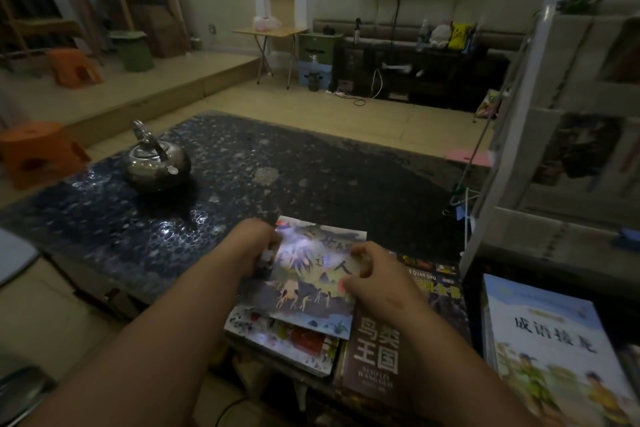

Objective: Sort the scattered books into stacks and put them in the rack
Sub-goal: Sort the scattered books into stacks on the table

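A thin picture book (311, 274) with a painted landscape cover lies tilted on top of a small stack (287, 340) at the near edge of the dark table (242, 166). My left hand (258, 246) grips its left edge. My right hand (370, 274) pinches its right edge. Beside the stack lies a dark brown book (375, 357) with white characters, over another dark book (436, 284). A light blue book (554, 350) tops a pile at the lower right. The white rack (571, 114) stands at the right, with books on its shelves.
A metal kettle (156, 163) stands on the left part of the table. Orange stools (38, 152) sit on the floor to the left. A folding table (268, 33) and a dark cabinet (415, 69) stand along the far wall.
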Demonstrator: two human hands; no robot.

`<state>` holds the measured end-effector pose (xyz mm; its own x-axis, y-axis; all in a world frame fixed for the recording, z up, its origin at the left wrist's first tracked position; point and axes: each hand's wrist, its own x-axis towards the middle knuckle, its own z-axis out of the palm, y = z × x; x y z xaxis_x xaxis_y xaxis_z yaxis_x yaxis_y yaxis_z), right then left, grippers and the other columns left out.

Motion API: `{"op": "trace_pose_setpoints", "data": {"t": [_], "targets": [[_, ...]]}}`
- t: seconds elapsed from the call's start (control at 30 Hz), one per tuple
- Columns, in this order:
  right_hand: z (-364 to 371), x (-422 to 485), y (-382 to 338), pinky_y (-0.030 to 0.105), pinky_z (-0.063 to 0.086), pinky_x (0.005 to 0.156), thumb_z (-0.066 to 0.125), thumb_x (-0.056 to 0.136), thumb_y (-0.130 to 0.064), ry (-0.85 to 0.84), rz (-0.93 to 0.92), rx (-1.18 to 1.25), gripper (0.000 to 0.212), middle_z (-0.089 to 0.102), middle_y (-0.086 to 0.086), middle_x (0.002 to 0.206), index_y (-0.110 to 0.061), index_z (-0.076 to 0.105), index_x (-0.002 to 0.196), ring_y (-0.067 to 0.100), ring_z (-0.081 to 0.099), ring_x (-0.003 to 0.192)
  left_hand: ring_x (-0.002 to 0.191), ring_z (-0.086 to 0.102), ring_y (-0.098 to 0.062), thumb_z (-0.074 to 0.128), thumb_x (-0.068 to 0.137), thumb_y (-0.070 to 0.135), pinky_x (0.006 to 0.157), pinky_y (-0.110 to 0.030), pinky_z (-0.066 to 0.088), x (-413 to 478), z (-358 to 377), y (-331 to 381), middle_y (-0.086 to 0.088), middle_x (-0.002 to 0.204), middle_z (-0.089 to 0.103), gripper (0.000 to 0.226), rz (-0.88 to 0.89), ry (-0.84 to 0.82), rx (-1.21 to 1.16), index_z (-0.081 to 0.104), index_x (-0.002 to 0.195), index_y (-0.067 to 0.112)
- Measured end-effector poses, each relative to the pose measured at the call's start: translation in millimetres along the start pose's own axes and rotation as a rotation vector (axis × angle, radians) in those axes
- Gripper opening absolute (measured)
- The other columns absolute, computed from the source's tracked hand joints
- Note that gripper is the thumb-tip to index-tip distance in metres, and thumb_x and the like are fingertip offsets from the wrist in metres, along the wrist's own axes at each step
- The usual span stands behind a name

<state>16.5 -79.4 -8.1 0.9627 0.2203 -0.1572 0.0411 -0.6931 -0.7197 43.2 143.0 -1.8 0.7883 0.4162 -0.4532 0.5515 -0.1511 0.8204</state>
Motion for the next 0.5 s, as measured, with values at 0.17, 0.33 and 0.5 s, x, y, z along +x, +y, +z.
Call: {"op": "trace_pose_setpoints", "data": {"t": [0.17, 0.33, 0.5], "targets": [[10, -2, -2, 0.032, 0.045, 0.09, 0.067, 0.086, -0.045, -0.075, -0.065, -0.276, 0.047, 0.049, -0.004, 0.133, -0.039, 0.052, 0.13, 0.016, 0.053, 0.114, 0.069, 0.052, -0.027, 0.058, 0.093, 0.004, 0.064, -0.033, 0.044, 9, -9, -4, -0.018, 0.077, 0.054, 0.017, 0.036, 0.055, 0.206, 0.056, 0.076, 0.001], [19, -3, -2, 0.036, 0.04, 0.102, 0.058, 0.088, -0.052, -0.002, -0.181, -0.464, 0.043, 0.046, -0.002, 0.128, -0.033, 0.056, 0.127, 0.019, 0.043, 0.121, 0.068, 0.056, -0.028, 0.06, 0.091, 0.005, 0.069, -0.036, 0.048, 10, -15, -4, -0.019, 0.079, 0.058, 0.013, 0.056, 0.036, 0.313, 0.061, 0.08, -0.003], [25, -1, -2, 0.039, 0.027, 0.109, 0.058, 0.085, -0.056, -0.028, -0.236, -0.516, 0.059, 0.041, -0.007, 0.139, -0.031, 0.048, 0.137, 0.016, 0.035, 0.129, 0.072, 0.054, -0.027, 0.063, 0.089, 0.003, 0.067, -0.033, 0.045, 8, -13, -7, -0.014, 0.073, 0.054, 0.019, 0.082, 0.022, 0.412, 0.055, 0.071, 0.002]]}}
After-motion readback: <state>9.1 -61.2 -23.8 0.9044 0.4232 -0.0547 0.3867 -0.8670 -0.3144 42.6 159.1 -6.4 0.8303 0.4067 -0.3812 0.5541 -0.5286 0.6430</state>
